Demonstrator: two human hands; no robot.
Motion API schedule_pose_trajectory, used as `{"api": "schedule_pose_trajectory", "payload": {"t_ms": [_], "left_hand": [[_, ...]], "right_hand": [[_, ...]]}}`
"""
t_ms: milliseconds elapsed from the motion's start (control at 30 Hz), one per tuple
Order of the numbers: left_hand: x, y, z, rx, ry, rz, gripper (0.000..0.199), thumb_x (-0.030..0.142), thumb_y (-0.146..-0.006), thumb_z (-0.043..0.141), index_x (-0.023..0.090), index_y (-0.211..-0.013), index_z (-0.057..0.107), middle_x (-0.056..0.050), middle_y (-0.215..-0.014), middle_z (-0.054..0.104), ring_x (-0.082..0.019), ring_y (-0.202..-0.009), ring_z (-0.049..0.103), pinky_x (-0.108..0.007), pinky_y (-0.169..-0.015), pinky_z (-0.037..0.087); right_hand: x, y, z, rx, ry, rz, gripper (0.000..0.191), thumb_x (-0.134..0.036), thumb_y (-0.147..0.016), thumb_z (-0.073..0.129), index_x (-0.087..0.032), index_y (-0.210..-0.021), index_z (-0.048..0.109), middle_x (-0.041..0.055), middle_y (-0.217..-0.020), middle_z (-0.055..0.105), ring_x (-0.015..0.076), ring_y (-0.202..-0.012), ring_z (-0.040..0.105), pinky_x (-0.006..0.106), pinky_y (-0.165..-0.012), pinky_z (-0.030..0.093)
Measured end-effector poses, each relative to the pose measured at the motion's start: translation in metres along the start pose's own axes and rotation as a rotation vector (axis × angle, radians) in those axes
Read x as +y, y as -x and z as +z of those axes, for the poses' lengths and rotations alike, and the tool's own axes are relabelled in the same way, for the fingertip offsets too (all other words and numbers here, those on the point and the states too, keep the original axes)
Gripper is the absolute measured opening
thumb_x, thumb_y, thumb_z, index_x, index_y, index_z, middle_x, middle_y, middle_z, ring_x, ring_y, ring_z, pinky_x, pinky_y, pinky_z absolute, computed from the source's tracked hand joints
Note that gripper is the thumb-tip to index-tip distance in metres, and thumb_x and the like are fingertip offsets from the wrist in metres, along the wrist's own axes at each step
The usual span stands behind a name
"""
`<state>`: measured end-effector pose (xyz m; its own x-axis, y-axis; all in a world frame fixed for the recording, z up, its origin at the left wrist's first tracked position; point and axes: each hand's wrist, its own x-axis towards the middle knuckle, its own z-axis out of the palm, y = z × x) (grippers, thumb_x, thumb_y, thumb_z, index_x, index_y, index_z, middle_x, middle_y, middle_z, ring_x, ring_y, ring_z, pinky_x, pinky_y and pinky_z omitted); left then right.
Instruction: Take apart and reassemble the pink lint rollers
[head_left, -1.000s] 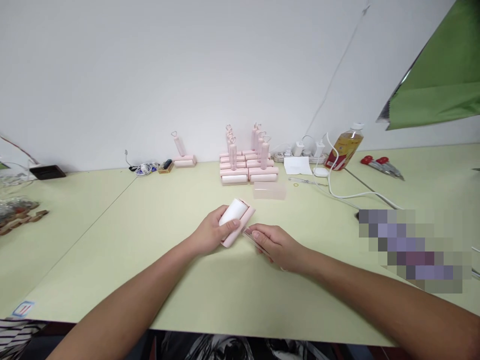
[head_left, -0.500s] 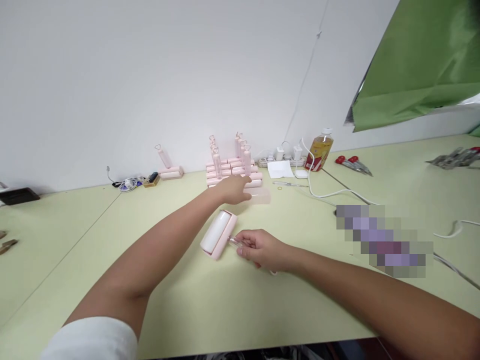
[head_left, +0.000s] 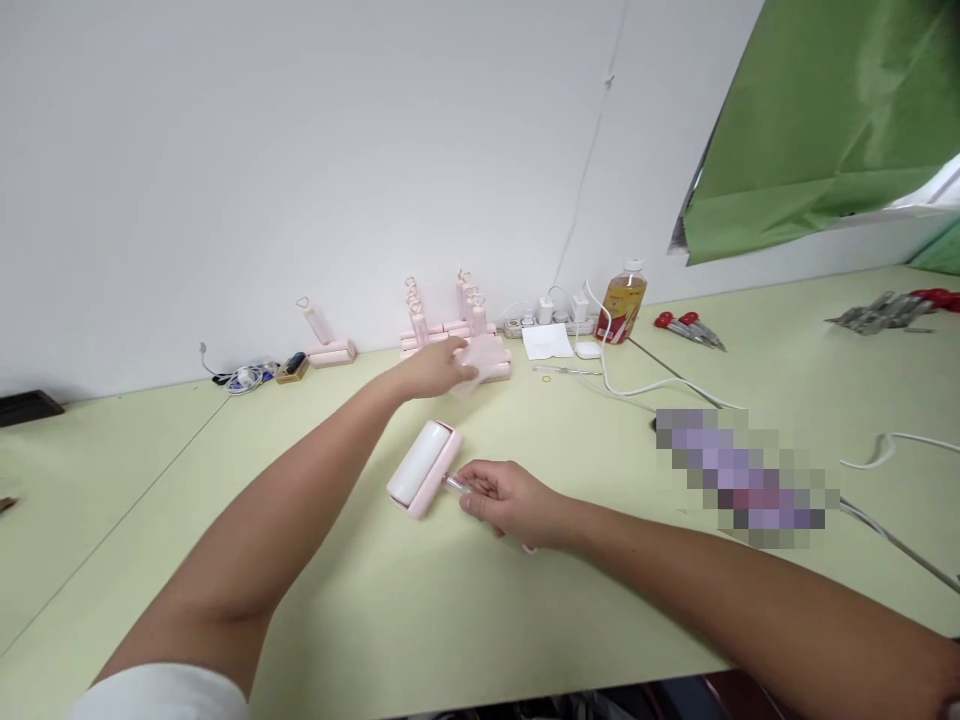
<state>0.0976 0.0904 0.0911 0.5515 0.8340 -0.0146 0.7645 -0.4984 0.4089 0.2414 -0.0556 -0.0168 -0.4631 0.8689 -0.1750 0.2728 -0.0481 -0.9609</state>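
**Right hand (head_left: 496, 500) has the roller (head_left: 424, 465), left hand (head_left: 439, 370) has the cover (head_left: 484, 353)**

The roller is in front of the person, its white cylinder turned upward and its head pointing to about nine or ten o'clock from the right hand. It is held by the clear handle (head_left: 457, 484), I think because this leaves the cylinder free of fingers and its open side easy to reach. Whether the head rests on the table (head_left: 375, 610) or hangs just above it, I cannot tell.

From the roller, the standing rollers (head_left: 478, 318) are between twelve and one o'clock, handles upright; probably they are set so close together to save room. A lone roller (head_left: 330, 353) stands between ten and eleven o'clock, near the wall. The bottle (head_left: 622, 308) is at about two o'clock, well apart from the hands.

The right hand is loosely curled, fingers bent around the handle, and a pale loop (head_left: 529, 549) shows below it. The left hand reaches out to one o'clock from the roller. It is partly closed, with the translucent cover between thumb and fingers. The cover looks tilted, in front of the standing rollers; whether it touches them is not clear.
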Motion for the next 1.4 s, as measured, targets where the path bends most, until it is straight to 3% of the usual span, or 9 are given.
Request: {"api": "schedule_pose_trajectory", "payload": {"t_ms": [200, 300, 467, 633, 800, 967, 1200, 1267, 1400], "left_hand": [[-0.048, 0.077, -0.023, 0.069, 0.501, -0.17, 0.06, 0.055, -0.078, 0.059, 0.024, -0.129, 0.053, -0.008, -0.108, 0.067, -0.022, -0.089, 0.062, -0.028, -0.068, 0.046], [-0.056, 0.101, -0.012, -0.061, 0.606, -0.148, 0.058, 0.053, -0.079, 0.061, 0.024, -0.13, 0.054, -0.007, -0.105, 0.067, -0.022, -0.09, 0.061, -0.029, -0.073, 0.047], [-0.038, 0.105, 0.023, -0.203, 0.603, -0.078, 0.051, 0.05, -0.08, 0.061, 0.023, -0.124, 0.06, -0.008, -0.119, 0.064, -0.025, -0.101, 0.06, -0.033, -0.081, 0.047], [-0.04, 0.094, 0.03, 0.042, 0.656, -0.17, 0.05, 0.055, -0.082, 0.055, 0.02, -0.118, 0.057, -0.006, -0.096, 0.066, -0.018, -0.077, 0.062, -0.028, -0.063, 0.046], [-0.056, 0.096, 0.02, 0.292, 0.683, -0.285, 0.048, 0.058, -0.082, 0.053, 0.022, -0.114, 0.055, -0.004, -0.091, 0.064, -0.018, -0.075, 0.063, -0.027, -0.061, 0.046], [-0.043, 0.113, 0.038, -0.085, 0.722, -0.12, 0.053, 0.057, -0.085, 0.051, 0.025, -0.127, 0.052, -0.006, -0.103, 0.066, -0.021, -0.084, 0.063, -0.03, -0.066, 0.05], [-0.035, 0.119, 0.049, -0.084, 0.643, 0.034, 0.058, 0.055, -0.084, 0.055, 0.028, -0.136, 0.049, -0.006, -0.129, 0.06, -0.028, -0.11, 0.059, -0.036, -0.086, 0.051], [-0.04, 0.117, 0.048, -0.004, 0.629, 0.002, 0.06, 0.057, -0.084, 0.053, 0.025, -0.134, 0.051, -0.008, -0.131, 0.058, -0.028, -0.111, 0.058, -0.037, -0.089, 0.05], [-0.056, 0.111, 0.046, 0.373, 0.711, -0.16, 0.057, 0.062, -0.087, 0.041, 0.02, -0.123, 0.056, -0.011, -0.128, 0.057, -0.026, -0.106, 0.06, -0.037, -0.082, 0.052]], "right_hand": [[0.012, -0.008, 0.003, 0.086, -0.048, -0.059, 0.027, -0.04, -0.088, 0.054, -0.023, -0.109, 0.056, -0.0051, -0.069, 0.046, 0.0087, -0.049, 0.048, 0.019, -0.038, 0.037], [0.013, -0.009, 0.003, 0.112, -0.044, -0.095, 0.024, -0.038, -0.089, 0.053, -0.022, -0.107, 0.056, -0.0057, -0.067, 0.045, 0.0083, -0.05, 0.045, 0.021, -0.045, 0.041], [0.005, -0.001, 0.005, 0.055, 0.119, -0.168, 0.023, -0.037, -0.089, 0.053, -0.021, -0.104, 0.061, -0.0064, -0.059, 0.042, 0.009, -0.05, 0.039, 0.02, -0.046, 0.033], [0.004, -0.002, 0.007, 0.137, 0.113, -0.114, 0.027, -0.044, -0.093, 0.047, -0.022, -0.099, 0.062, -0.0059, -0.058, 0.043, 0.0088, -0.046, 0.036, 0.02, -0.042, 0.03], [0.01, -0.008, 0.006, 0.176, -0.016, -0.074, 0.031, -0.047, -0.092, 0.046, -0.025, -0.108, 0.06, -0.005, -0.064, 0.044, 0.0081, -0.043, 0.039, 0.02, -0.037, 0.033], [0.007, -0.004, 0.009, 0.197, 0.054, -0.098, 0.029, -0.044, -0.09, 0.05, -0.025, -0.111, 0.058, -0.0058, -0.064, 0.041, 0.0076, -0.042, 0.037, 0.02, -0.035, 0.031], [0.005, -0.007, 0.006, 0.204, 0.039, -0.101, 0.024, -0.041, -0.09, 0.051, -0.022, -0.102, 0.06, -0.0052, -0.063, 0.04, 0.0082, -0.046, 0.039, 0.019, -0.039, 0.034], [0.007, -0.008, 0.005, 0.196, -0.017, -0.075, 0.027, -0.043, -0.09, 0.051, -0.022, -0.105, 0.06, -0.0052, -0.064, 0.041, 0.0079, -0.045, 0.038, 0.019, -0.037, 0.034], [0.01, -0.011, 0.002, 0.208, -0.096, -0.054, 0.03, -0.045, -0.088, 0.052, -0.022, -0.105, 0.061, -0.0062, -0.06, 0.037, 0.0076, -0.043, 0.035, 0.018, -0.035, 0.032]]}}
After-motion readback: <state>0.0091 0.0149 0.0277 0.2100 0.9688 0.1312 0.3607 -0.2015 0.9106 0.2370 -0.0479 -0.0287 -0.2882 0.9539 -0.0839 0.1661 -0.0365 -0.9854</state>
